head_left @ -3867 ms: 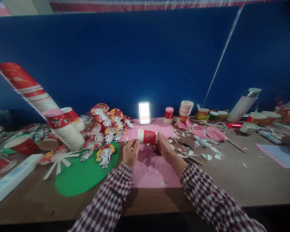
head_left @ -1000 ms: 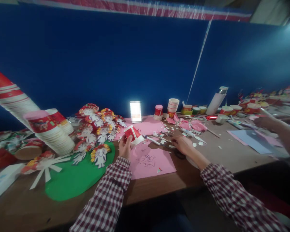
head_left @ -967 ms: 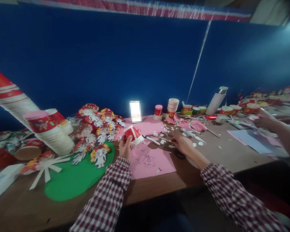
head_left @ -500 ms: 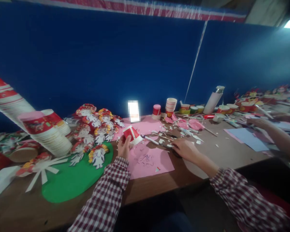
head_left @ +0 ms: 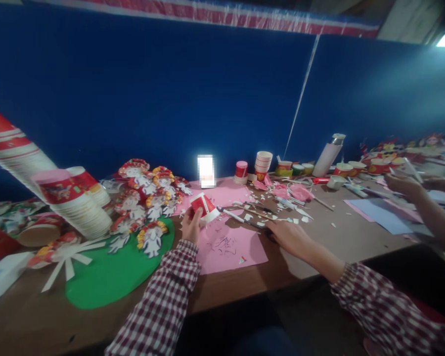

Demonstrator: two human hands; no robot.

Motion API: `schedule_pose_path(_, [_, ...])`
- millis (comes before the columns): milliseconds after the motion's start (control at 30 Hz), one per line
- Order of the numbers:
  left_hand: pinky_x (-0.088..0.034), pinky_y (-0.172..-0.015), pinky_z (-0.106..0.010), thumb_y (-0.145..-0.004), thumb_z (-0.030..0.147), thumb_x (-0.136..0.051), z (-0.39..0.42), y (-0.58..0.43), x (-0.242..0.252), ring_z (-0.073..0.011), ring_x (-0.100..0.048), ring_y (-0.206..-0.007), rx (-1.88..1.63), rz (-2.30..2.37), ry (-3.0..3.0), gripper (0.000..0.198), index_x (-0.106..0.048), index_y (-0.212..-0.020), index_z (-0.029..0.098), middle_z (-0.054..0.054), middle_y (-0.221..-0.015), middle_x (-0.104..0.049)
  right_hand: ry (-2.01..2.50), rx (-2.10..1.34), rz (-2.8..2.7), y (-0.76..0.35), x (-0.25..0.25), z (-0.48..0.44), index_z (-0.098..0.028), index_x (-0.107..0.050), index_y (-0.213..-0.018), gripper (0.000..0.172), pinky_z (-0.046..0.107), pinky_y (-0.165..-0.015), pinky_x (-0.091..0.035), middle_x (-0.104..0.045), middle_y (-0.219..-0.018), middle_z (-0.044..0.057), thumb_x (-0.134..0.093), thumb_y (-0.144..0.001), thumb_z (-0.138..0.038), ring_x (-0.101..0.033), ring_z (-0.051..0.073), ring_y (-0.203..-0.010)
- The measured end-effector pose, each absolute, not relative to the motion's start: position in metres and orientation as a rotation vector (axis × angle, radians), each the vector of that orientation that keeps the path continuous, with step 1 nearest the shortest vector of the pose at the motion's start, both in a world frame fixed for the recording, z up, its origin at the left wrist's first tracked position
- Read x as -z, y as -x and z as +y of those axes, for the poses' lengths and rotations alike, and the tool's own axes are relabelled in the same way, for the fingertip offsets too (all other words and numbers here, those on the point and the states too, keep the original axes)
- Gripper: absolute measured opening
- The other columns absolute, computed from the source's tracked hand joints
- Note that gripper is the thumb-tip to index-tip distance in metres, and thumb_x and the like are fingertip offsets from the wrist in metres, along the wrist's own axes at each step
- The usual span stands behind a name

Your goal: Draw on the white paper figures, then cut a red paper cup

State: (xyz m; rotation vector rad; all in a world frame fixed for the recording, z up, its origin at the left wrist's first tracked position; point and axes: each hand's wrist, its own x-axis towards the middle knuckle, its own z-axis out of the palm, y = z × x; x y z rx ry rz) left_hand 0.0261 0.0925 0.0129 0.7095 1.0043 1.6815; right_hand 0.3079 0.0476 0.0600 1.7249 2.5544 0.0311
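Note:
In my left hand [head_left: 192, 225] is a red and white paper cup [head_left: 204, 206], tilted, with a white strip down its side. The fingers and thumb are closed around it, above a pink sheet [head_left: 230, 249] with dark scribbles. My right hand [head_left: 287, 237] is low over the table, right of that sheet. Its fingers curl down at a dark object, possibly scissor handles, mostly hidden beneath them. Between the hands lies a white pen [head_left: 233, 215] with a dark end. White paper scraps [head_left: 247, 216] are scattered just beyond my right hand.
Paper-cut figures [head_left: 152, 237] crowd a green sheet [head_left: 114, 277] at left, beside leaning stacks of paper cups [head_left: 83, 217]. Toward the back stand a pink-topped red cup [head_left: 241, 170], more cups [head_left: 263, 162] and a pale flask [head_left: 328, 155]. Another person's hands [head_left: 404, 184] work at right.
My right hand has shifted slightly right and toward me, its fingers still curled down. The left hand keeps the paper cup in nearly the same place. The other person's hands have risen slightly.

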Motion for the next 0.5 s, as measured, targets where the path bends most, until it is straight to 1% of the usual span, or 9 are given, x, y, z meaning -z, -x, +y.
schedule_pose_path(167, [-0.045,-0.058,-0.023,-0.055,0.046,-0.076,0.091,-0.026,-0.014,-0.0094,-0.057,-0.059,-1.660,1.047,-0.692,0.053,-0.059,-0.096,0.018,0.001,-0.075,-0.063,-1.778,0.005,2.495,-0.312,-0.061,0.048,-0.016,-0.059,-0.101,0.025,0.030,-0.069,-0.041,-0.067,-0.096,0.013,-0.045,-0.080,-0.013,-0.064,0.026,-0.088])
schedule_pose_path(267, [-0.045,-0.057,-0.023,-0.055,0.046,-0.077,0.092,-0.025,-0.014,-0.0095,-0.057,-0.058,-1.662,1.014,-0.691,0.053,-0.059,-0.096,0.018,0.000,-0.076,-0.064,-1.767,0.163,2.598,-0.322,-0.060,0.051,-0.016,-0.061,-0.097,0.025,0.029,-0.070,-0.042,-0.067,-0.091,0.011,-0.044,-0.079,-0.013,-0.063,0.024,-0.085])
schedule_pose_path(400, [-0.042,-0.049,-0.021,-0.056,0.047,-0.076,0.092,-0.024,-0.012,-0.0098,-0.056,-0.054,-1.632,1.020,-0.669,0.051,-0.059,-0.095,0.019,0.001,-0.074,-0.064,-1.787,0.603,2.754,-0.339,-0.055,0.057,-0.017,-0.062,-0.100,0.028,0.028,-0.069,-0.043,-0.067,-0.086,0.006,-0.046,-0.077,-0.017,-0.061,0.019,-0.078])
schedule_pose_path(500, [-0.041,-0.047,-0.021,-0.056,0.047,-0.076,0.093,-0.024,-0.012,-0.0101,-0.056,-0.052,-1.619,1.028,-0.644,0.049,-0.059,-0.093,0.019,0.002,-0.070,-0.063,-1.826,1.085,2.724,-0.346,-0.049,0.062,-0.015,-0.061,-0.104,0.031,0.029,-0.069,-0.046,-0.067,-0.085,0.007,-0.051,-0.076,-0.022,-0.062,0.019,-0.077])
